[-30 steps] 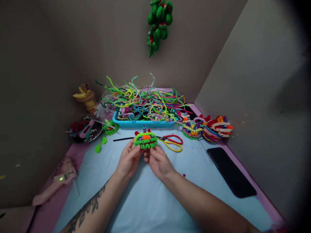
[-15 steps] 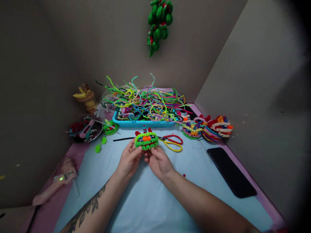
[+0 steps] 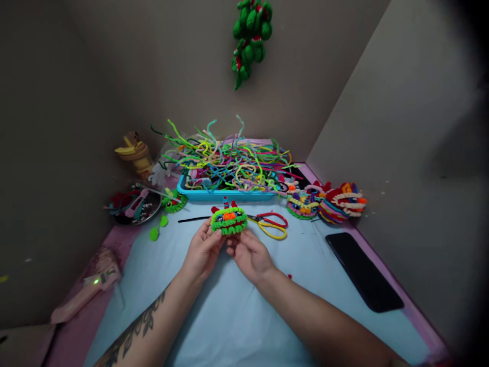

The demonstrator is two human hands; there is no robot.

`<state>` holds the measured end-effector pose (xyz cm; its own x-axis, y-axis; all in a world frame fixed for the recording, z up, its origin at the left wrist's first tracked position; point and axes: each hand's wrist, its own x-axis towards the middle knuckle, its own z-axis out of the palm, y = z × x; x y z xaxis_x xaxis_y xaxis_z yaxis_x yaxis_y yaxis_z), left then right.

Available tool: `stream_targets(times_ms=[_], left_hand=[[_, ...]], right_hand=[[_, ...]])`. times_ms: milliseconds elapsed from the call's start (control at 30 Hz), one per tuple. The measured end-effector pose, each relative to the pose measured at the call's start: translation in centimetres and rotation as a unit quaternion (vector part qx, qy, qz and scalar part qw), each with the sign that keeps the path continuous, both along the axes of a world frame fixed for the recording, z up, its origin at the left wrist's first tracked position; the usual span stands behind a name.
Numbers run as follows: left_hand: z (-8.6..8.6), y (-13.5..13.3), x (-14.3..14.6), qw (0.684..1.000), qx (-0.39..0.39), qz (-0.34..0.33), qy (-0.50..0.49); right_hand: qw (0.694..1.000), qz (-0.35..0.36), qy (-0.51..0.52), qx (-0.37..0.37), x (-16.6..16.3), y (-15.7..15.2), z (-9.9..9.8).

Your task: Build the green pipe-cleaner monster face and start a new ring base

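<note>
Between my hands is a green pipe-cleaner monster head (image 3: pixel 229 224) with an orange nose, blue eyes, red ears and a small striped horn, its face toward me. My left hand (image 3: pixel 205 250) pinches its left side, thumb in front. My right hand (image 3: pixel 250 255) is closed at its lower right edge; the fingertips behind are hidden. Just beyond lie scissors (image 3: pixel 273 224) with one red and one yellow handle. A thin black stick (image 3: pixel 193 219) points out to the left of the head.
A blue tray (image 3: pixel 229 195) at the back overflows with colourful pipe cleaners. Finished pipe-cleaner heads (image 3: pixel 338 204) sit at right, above a black phone (image 3: pixel 362 272). At left are a metal bowl (image 3: pixel 151 216), a small green head (image 3: pixel 175 202) and a pink glue gun (image 3: pixel 89 293).
The green head has tilted slightly and shifted a little to the left in my hands. My arms and everything on the table stay put.
</note>
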<state>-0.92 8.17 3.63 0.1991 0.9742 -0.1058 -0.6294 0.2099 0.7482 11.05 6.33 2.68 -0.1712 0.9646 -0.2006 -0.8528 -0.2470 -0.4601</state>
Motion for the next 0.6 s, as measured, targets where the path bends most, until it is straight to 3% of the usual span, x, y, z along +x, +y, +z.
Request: stream_targets(times_ms=[233,600], left_hand=[[0.13,-0.07,-0.12,1.000,0.006,-0.019,0.000],[0.08,-0.12,-0.08,1.000,0.003,-0.001,0.002]], right_hand=[[0.999,-0.007,-0.007,-0.034,0.04,0.29,-0.39],[1.000,-0.018,-0.013,-0.014,0.48,0.40,-0.10]])
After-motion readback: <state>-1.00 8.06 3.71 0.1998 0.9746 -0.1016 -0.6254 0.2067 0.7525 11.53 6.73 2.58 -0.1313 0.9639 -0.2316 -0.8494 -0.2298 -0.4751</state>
